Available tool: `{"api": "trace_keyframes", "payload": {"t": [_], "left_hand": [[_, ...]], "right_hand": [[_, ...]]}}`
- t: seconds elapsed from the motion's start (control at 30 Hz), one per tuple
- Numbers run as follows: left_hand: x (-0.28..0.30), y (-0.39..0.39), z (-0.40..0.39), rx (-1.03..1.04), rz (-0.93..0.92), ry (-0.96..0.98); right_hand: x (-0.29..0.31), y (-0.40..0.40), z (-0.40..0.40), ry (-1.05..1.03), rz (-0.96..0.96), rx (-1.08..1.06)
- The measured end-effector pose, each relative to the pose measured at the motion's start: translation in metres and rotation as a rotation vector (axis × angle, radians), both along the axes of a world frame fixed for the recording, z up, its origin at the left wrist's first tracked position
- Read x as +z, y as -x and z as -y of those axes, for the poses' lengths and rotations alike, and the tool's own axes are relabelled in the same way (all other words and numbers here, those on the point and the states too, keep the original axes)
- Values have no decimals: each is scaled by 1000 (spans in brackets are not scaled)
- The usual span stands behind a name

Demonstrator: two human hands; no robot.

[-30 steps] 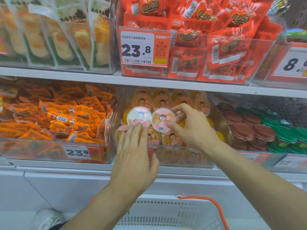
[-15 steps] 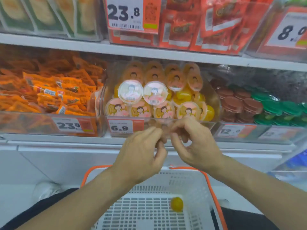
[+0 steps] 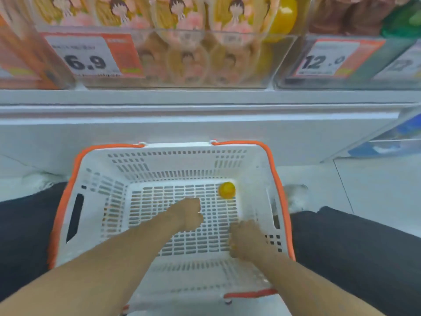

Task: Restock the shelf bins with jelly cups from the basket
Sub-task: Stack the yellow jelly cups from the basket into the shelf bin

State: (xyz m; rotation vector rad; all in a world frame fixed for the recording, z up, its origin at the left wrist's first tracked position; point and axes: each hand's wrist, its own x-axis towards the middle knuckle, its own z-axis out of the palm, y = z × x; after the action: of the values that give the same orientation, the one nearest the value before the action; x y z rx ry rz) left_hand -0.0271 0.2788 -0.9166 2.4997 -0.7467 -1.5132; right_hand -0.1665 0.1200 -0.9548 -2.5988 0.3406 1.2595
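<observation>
Both hands down in the white basket (image 3: 95, 169), left hand (image 3: 190, 214) curled, right hand (image 3: 247, 239) too blurred to tell. Lone yellow jelly cup (image 3: 227, 189) right of centre, untouched; likely to roll from hasty reach.

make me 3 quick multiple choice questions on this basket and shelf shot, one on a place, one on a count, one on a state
1. Where is the yellow jelly cup?
A. far right corner of the basket floor
B. on the shelf edge
C. outside the basket

2. How many jelly cups lie loose on the basket floor?
A. one
B. three
C. five

3. What is the left hand doing?
A. lowered inside the basket
B. gripping the orange handle
C. touching the 6.9 price tag

Key: 1 A, it sits by the far wall; 2 A, only one shows; 3 A, it hangs over the slotted floor.
</observation>
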Motion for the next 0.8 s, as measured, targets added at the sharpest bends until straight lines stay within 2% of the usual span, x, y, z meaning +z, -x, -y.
{"api": "trace_keyframes", "payload": {"t": [0.1,0.2,0.33,0.43,0.5,0.6,0.7,0.73,0.8], "left_hand": [[-27,-1,14,70,18,28],[-48,-16,29,73,76,40],[-79,-34,51,-106,336,201],[-99,-27,72,-254,319,314],[-110,-18,82,-211,313,342],[-117,-10,91,-38,393,432],[-114,-8,88,151,277,467],[-109,-9,84,263,168,452],[-93,-18,68,535,-167,386]], "right_hand": [[-15,6,-7,42,-3,124],[-19,0,-3,12,-16,132],[-16,-10,5,-112,-35,-14],[-5,-17,9,-213,-4,-86],[3,-19,10,-264,11,-110],[13,-15,10,-302,-19,-58],[28,-16,16,-348,-79,7],[36,-19,19,-351,-87,38],[52,-30,31,-353,-93,101]]}}
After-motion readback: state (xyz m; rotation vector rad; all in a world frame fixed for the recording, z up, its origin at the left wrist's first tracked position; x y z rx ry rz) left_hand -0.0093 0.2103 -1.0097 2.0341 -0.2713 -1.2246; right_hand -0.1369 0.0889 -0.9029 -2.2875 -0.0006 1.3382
